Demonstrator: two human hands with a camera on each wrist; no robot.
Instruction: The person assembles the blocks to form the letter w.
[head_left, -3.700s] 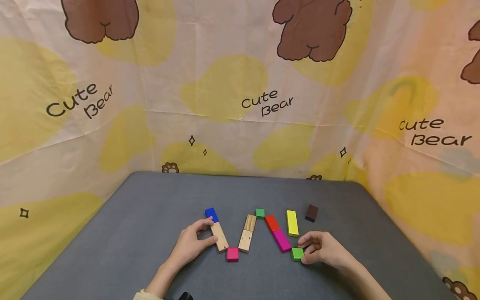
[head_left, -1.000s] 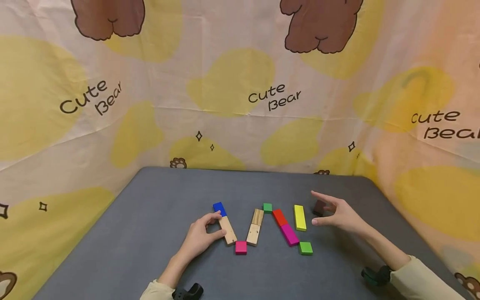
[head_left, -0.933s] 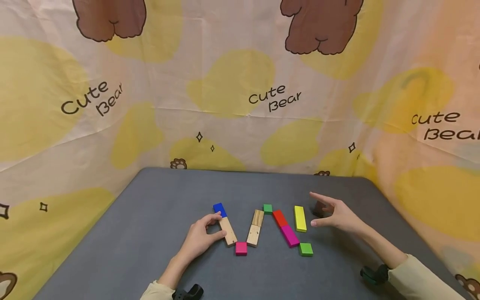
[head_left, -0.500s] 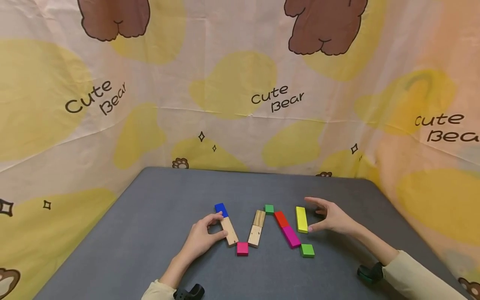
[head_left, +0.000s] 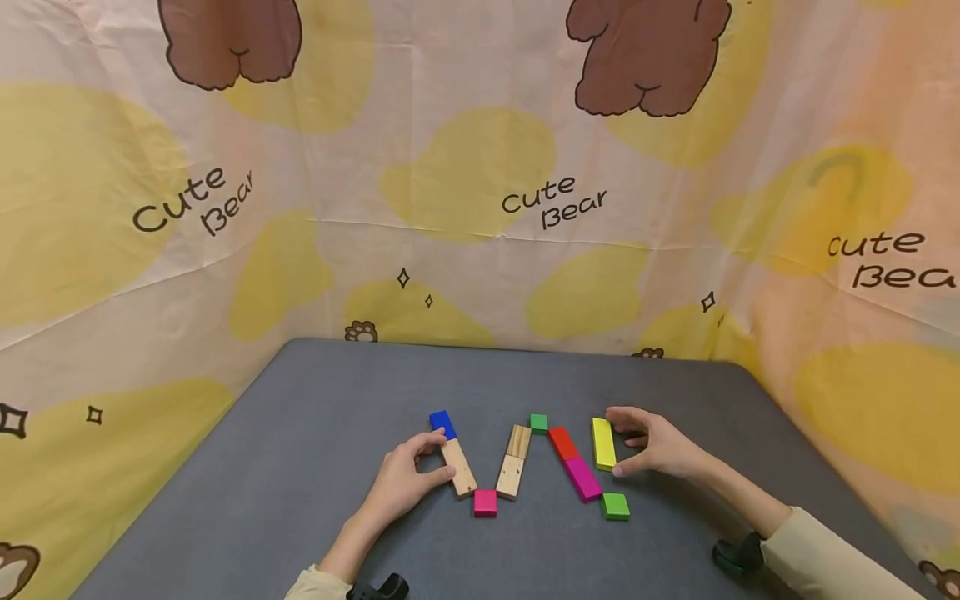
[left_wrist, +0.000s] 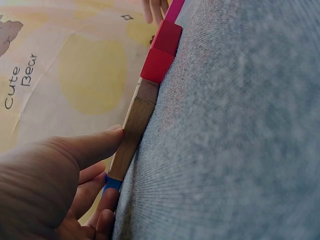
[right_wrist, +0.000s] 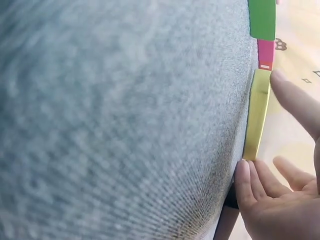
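Note:
My right hand (head_left: 660,446) is at the yellow block (head_left: 603,444), thumb at its near end and fingertips at its far end, pinching it lengthwise. The yellow block lies flat, apart from the red block (head_left: 563,442) and magenta block (head_left: 582,480). My left hand (head_left: 401,479) rests against a plain wooden block (head_left: 459,468), its thumb touching the side. Its other fingertips touch near the blue block (head_left: 443,424) above. A pink-red block (head_left: 485,503) sits at the base of this slanted row. The bright green block (head_left: 616,507) lies below the magenta one.
Two more wooden blocks (head_left: 513,463) slant up from the pink-red one to a dark green block (head_left: 538,424). A dark block (right_wrist: 231,196) shows beyond the right fingers. Grey cloth (head_left: 360,379) covers the table, and a printed bear curtain (head_left: 465,175) surrounds it.
My right hand left the bright green block, opened near the dark brown block, then moved left and closed on the yellow block's ends. The dark brown block became hidden. My left hand stayed in place.

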